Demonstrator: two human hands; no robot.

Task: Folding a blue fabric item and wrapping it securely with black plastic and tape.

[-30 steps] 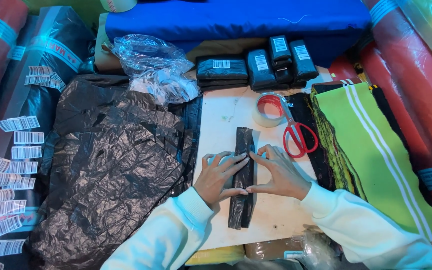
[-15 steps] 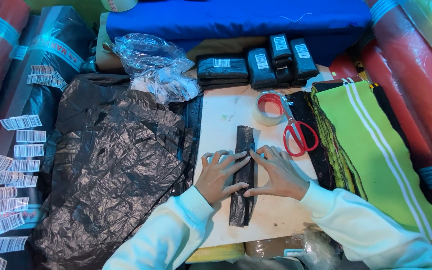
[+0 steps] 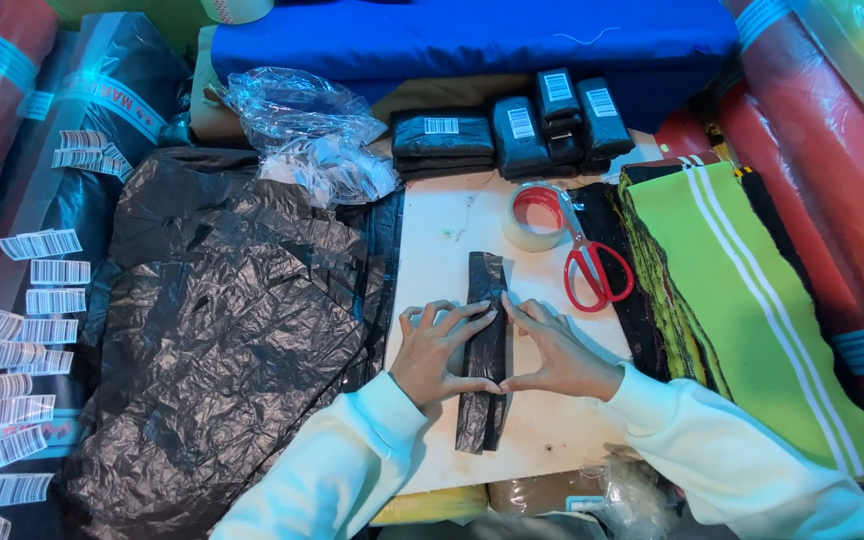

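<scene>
A long narrow black plastic-wrapped bundle [image 3: 485,285] lies lengthwise on the white board [image 3: 432,240]. My left hand [image 3: 437,352] presses its left side with fingers spread, thumb tucked against the lower part. From the right, my right hand [image 3: 552,350] presses the same bundle, fingertips meeting the left hand's near the middle. Both sleeves are pale mint.
Red-handled scissors [image 3: 595,268] and a tape roll [image 3: 535,215] lie beyond my right hand. Several wrapped black packets with labels [image 3: 512,130] are stacked at the back. A large black plastic sheet [image 3: 222,320] covers the left; green striped fabric [image 3: 742,300] lies right. Barcode stickers [image 3: 22,330] line the far left.
Both hands have stayed on the bundle; the fingers shifted slightly along it. The bundle has not visibly moved.
</scene>
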